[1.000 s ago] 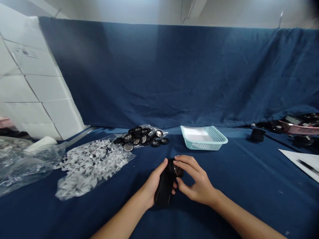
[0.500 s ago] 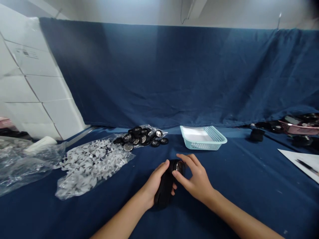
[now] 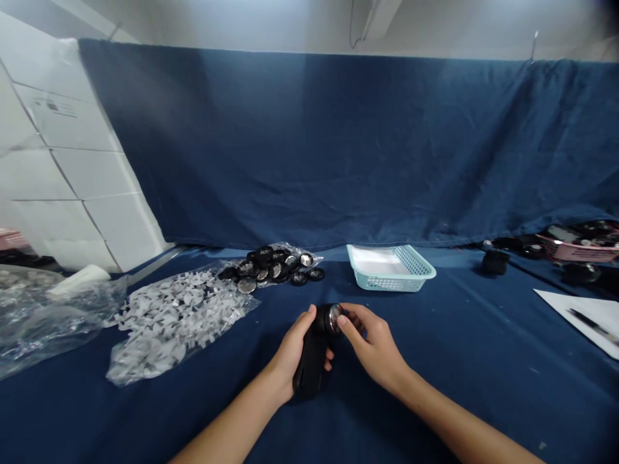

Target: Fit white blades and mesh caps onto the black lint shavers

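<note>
Black plastic-looking device lies inside the left hand, wrapped round it, its head pinched by the right hand.

Okay so the left hand and right hand are both showing bare, and the left forearm and right forearm are looking bare too, all the way to where the bottom of the view is cutting them off. Both forearms are looking pretty slim and smooth, widening away from narrow wrists. The left thumb is looking slender, and a couple of small rounded left fingertips are peeking out as well. Over on the right, the knuckles are making a soft bump, and the right thumb is looking slim. Finer nail detail is getting lost in the blur tbh.
</note>
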The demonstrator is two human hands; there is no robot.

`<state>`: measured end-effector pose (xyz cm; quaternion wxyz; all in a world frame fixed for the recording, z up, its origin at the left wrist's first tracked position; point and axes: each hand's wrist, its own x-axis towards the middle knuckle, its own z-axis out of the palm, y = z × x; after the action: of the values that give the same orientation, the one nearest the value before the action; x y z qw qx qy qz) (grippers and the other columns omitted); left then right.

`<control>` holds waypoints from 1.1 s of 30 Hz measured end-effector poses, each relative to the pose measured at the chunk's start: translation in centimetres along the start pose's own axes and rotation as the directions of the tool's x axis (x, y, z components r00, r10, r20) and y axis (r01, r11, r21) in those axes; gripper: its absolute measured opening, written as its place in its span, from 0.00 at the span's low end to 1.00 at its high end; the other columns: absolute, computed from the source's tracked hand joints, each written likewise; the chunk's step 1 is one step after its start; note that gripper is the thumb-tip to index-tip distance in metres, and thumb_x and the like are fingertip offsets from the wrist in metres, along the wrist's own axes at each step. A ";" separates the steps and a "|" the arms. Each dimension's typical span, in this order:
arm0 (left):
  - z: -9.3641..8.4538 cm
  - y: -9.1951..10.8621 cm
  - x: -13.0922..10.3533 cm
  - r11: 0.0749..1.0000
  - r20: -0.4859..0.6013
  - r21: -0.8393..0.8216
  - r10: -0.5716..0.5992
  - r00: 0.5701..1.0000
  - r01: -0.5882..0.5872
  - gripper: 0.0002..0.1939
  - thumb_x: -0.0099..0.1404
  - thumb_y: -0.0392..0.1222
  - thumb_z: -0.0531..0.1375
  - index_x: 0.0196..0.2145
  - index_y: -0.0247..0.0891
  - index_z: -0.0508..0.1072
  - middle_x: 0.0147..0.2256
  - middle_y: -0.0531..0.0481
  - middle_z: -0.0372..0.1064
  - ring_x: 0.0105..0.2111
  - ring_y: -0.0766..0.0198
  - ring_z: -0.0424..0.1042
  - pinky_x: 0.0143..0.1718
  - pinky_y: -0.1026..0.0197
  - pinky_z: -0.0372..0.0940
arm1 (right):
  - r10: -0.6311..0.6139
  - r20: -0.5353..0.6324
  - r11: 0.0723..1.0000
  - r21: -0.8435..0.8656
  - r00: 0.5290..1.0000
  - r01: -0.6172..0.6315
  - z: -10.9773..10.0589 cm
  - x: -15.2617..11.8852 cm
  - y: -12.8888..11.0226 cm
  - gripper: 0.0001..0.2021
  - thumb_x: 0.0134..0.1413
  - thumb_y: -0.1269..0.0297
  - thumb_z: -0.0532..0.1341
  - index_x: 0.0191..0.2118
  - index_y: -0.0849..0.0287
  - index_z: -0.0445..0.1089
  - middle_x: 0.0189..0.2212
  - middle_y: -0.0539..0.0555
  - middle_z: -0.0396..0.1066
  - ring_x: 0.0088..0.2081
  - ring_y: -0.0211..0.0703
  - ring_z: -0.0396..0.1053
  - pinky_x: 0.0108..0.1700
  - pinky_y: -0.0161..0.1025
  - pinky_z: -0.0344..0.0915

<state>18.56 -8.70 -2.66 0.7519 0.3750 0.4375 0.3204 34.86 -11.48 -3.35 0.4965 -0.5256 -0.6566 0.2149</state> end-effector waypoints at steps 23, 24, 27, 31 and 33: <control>1.1 -0.5 -0.7 0.991 -0.077 0.031 0.129 0.989 -0.127 0.28 0.60 0.67 0.55 0.42 0.38 0.67 0.19 0.54 0.68 0.15 0.64 0.69 0.18 0.65 0.64 | -0.251 -0.069 0.961 -0.135 0.966 0.240 0.1 -0.5 0.5 0.41 0.48 0.58 0.65 0.65 0.56 0.46 0.60 0.62 0.56 0.57 0.54 0.61 0.53 0.52 0.65; 1.1 -0.4 -0.7 0.994 -0.082 0.020 0.113 0.990 -0.111 0.28 0.60 0.67 0.55 0.43 0.38 0.67 0.20 0.53 0.69 0.15 0.64 0.69 0.18 0.65 0.64 | -0.293 -0.031 0.949 -0.130 0.956 0.287 -0.1 -0.4 0.5 0.38 0.49 0.62 0.64 0.64 0.55 0.48 0.59 0.61 0.57 0.58 0.54 0.60 0.56 0.53 0.63; 0.9 -0.3 -0.5 0.996 -0.078 0.015 0.091 0.993 -0.090 0.31 0.59 0.68 0.54 0.45 0.37 0.66 0.19 0.52 0.69 0.15 0.63 0.69 0.18 0.65 0.63 | -0.342 0.050 0.932 -0.109 0.938 0.346 -0.7 0.0 0.4 0.28 0.51 0.69 0.61 0.59 0.54 0.58 0.54 0.58 0.63 0.56 0.51 0.62 0.57 0.52 0.62; 0.7 -0.6 -0.3 0.990 -0.062 0.077 0.123 0.991 -0.118 0.33 0.59 0.70 0.53 0.46 0.37 0.66 0.17 0.52 0.68 0.16 0.61 0.70 0.18 0.66 0.62 | -0.280 0.050 0.958 -0.050 0.959 0.282 -1.0 0.3 0.6 0.23 0.51 0.67 0.63 0.55 0.52 0.64 0.47 0.56 0.68 0.47 0.48 0.68 0.50 0.50 0.68; 0.7 -0.7 -0.3 0.983 -0.061 0.105 0.156 0.986 -0.149 0.32 0.59 0.69 0.53 0.46 0.38 0.65 0.17 0.53 0.68 0.16 0.61 0.70 0.17 0.66 0.61 | -0.195 -0.005 0.980 0.029 0.981 0.195 -0.8 0.4 0.8 0.29 0.50 0.63 0.65 0.58 0.52 0.60 0.45 0.56 0.68 0.41 0.45 0.69 0.45 0.47 0.70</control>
<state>19.22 -9.50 -2.87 0.6897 0.4335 0.4488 0.3675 35.97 -11.04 -3.51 0.5233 -0.4518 -0.7012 0.1744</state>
